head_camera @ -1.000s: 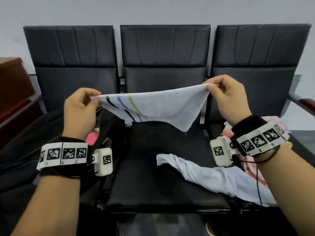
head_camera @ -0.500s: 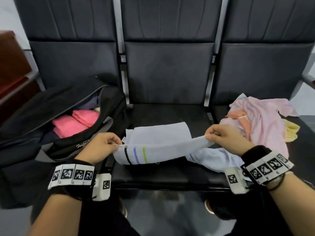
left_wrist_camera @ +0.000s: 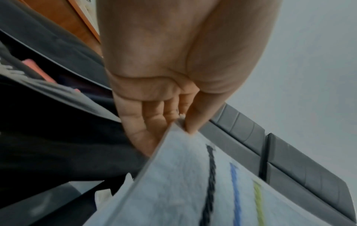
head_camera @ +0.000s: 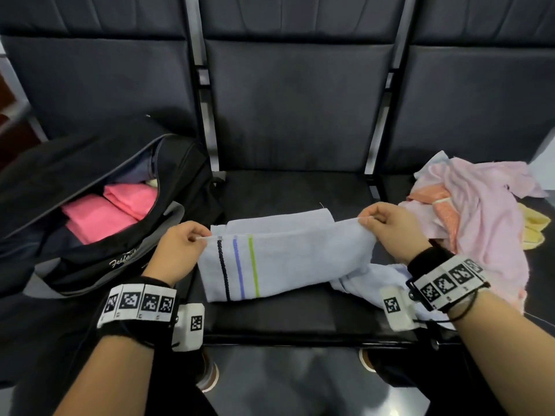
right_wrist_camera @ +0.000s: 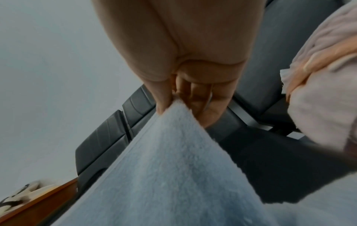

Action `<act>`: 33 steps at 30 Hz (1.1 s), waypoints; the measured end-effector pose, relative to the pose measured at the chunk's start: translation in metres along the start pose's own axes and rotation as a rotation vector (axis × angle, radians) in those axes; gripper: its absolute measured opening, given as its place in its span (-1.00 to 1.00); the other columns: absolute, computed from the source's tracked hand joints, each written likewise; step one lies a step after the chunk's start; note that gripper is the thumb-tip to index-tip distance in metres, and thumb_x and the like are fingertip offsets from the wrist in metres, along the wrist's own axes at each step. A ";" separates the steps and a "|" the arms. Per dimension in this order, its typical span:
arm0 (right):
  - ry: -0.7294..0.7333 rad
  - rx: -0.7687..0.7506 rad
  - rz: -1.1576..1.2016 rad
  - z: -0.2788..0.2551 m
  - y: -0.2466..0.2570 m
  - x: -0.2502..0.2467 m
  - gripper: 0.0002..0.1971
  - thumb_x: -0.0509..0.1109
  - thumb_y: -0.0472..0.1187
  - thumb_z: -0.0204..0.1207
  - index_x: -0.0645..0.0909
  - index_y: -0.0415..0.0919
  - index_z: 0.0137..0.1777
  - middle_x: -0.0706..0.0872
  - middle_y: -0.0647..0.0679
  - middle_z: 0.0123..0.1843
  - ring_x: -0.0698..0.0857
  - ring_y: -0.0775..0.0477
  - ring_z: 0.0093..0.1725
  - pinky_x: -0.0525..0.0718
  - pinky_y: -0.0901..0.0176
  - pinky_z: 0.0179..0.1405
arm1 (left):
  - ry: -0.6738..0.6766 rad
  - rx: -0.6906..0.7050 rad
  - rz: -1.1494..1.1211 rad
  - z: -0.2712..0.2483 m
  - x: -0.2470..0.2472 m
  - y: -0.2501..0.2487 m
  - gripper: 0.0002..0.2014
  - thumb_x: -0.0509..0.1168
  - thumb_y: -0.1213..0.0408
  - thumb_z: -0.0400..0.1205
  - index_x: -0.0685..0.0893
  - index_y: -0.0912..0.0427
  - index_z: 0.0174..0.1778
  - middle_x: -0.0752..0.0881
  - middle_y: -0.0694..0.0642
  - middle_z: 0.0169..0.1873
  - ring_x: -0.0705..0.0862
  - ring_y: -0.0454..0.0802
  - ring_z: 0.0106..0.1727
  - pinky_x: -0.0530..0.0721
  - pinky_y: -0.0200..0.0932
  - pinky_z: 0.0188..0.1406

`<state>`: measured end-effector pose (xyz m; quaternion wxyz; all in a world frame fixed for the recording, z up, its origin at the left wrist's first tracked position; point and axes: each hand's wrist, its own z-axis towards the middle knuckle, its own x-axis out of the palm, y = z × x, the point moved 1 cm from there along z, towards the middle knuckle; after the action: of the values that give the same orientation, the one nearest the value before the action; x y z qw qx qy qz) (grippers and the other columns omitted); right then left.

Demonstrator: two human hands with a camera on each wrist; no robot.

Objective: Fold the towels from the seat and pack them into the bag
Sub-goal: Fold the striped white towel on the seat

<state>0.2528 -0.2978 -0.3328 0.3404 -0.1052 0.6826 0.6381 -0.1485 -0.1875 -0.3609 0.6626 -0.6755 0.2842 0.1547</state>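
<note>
Left hand (head_camera: 177,253): thumb and fingers pinched together on the left top corner of the striped towel (head_camera: 282,262), right beside the black stripe (the left wrist view confirms the pinch at the hem).
Right hand (head_camera: 390,232): thumb and fingers pinched on the right top corner of the same towel; the right wrist view shows the cloth edge clamped between thumb and fingers.
Striped towel: pale blue, with black, blue and green stripes near its left end. It lies doubled on the middle seat (head_camera: 288,190), lower fold resting on the cushion, upper edge held taut between both hands just above the rear layer.
Second blue towel (head_camera: 360,283): crumpled on the middle seat, partly under the right wrist, touching the striped towel's right end.
Bag (head_camera: 99,265): black, unzipped, on the left seat beside the left hand. Folded pink towels (head_camera: 105,211) lie inside.
Pile on right seat (head_camera: 477,211): unfolded pink cloth, with orange and yellow pieces showing at its edges.
</note>
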 end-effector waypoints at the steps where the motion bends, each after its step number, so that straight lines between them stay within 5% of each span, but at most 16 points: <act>1: -0.015 0.017 0.002 0.009 -0.002 0.005 -0.85 0.43 -0.28 0.59 0.70 -0.04 -0.18 0.79 0.02 -0.18 0.71 0.07 -0.15 0.65 0.14 -0.10 | -0.032 -0.007 0.012 0.007 0.003 0.002 -0.81 0.35 0.46 0.59 0.76 0.06 -0.16 0.79 0.09 -0.22 0.72 0.06 -0.19 0.68 0.03 -0.05; 6: -0.054 0.080 -0.049 0.061 -0.012 0.033 -0.85 0.44 -0.25 0.54 0.70 0.00 -0.23 0.79 0.06 -0.23 0.73 0.03 -0.19 0.66 0.13 -0.15 | -0.167 -0.085 0.086 0.045 0.019 0.009 -0.83 0.33 0.42 0.59 0.74 0.04 -0.17 0.76 -0.04 -0.22 0.72 0.03 -0.10 0.61 -0.09 -0.09; 10: -0.032 0.131 -0.123 0.097 -0.021 0.055 -0.84 0.43 -0.20 0.55 0.67 0.04 -0.25 0.76 0.17 -0.23 0.70 0.21 -0.18 0.50 0.35 -0.32 | -0.191 -0.116 0.174 0.070 0.032 0.009 -0.80 0.26 0.48 0.60 0.72 0.10 -0.11 0.75 0.09 -0.20 0.69 0.09 -0.07 0.55 -0.14 -0.04; 15: 0.005 0.198 -0.180 0.131 -0.034 0.074 -0.92 0.42 -0.18 0.57 0.69 -0.02 -0.16 0.77 0.04 -0.22 0.71 0.11 -0.21 0.50 0.35 -0.39 | -0.213 -0.183 0.203 0.096 0.047 0.016 -0.78 0.23 0.49 0.61 0.74 0.17 -0.03 0.79 0.23 -0.13 0.73 0.22 -0.02 0.61 -0.10 -0.03; 17: 0.058 0.244 -0.231 0.137 -0.042 0.080 -0.98 0.42 -0.16 0.59 0.68 -0.05 -0.05 0.74 0.03 -0.21 0.72 -0.01 -0.16 0.60 0.25 -0.27 | -0.216 -0.195 0.219 0.099 0.054 0.019 -0.76 0.21 0.49 0.64 0.75 0.24 0.09 0.80 0.31 -0.04 0.73 0.31 0.07 0.67 0.00 0.07; 22: 0.226 0.407 -0.315 0.116 -0.066 0.077 -0.57 0.44 0.00 0.59 0.59 -0.20 0.38 0.74 -0.11 0.12 0.71 -0.22 0.17 0.62 0.10 0.09 | -0.081 -0.210 0.109 0.079 0.057 0.027 -0.59 0.30 0.44 0.65 0.60 0.23 0.45 0.68 0.24 0.29 0.65 0.21 0.33 0.58 0.15 0.43; 25: 0.269 0.472 -0.234 0.094 -0.068 0.080 -0.68 0.45 -0.02 0.57 0.64 -0.27 0.16 0.75 -0.19 -0.04 0.77 -0.30 -0.01 0.79 -0.09 -0.05 | -0.002 -0.223 0.190 0.053 0.057 0.033 -0.62 0.35 0.41 0.62 0.63 0.16 0.38 0.58 0.25 0.30 0.64 0.22 0.30 0.57 0.11 0.42; 28: 0.258 0.478 -0.240 0.081 -0.063 0.086 -0.70 0.51 -0.08 0.51 0.67 -0.37 -0.04 0.69 -0.14 -0.19 0.69 -0.18 -0.15 0.61 0.07 -0.16 | 0.081 -0.276 0.263 0.030 0.059 0.038 -0.71 0.34 0.37 0.61 0.70 0.07 0.25 0.54 0.23 0.24 0.64 0.22 0.19 0.57 -0.02 0.30; 33: 0.297 0.629 0.190 0.072 -0.050 0.086 -0.78 0.52 -0.28 0.52 0.72 -0.45 0.06 0.82 -0.26 0.01 0.80 -0.22 -0.06 0.75 0.02 -0.07 | 0.067 -0.271 0.230 0.026 0.059 0.048 -0.73 0.32 0.38 0.63 0.74 0.05 0.19 0.48 0.16 0.19 0.54 0.05 0.00 0.46 -0.19 0.16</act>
<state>0.2415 -0.2128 -0.4207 0.1926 -0.0230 0.8943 0.4033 -0.1255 -0.1708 -0.4362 0.5335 -0.7264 0.3580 0.2439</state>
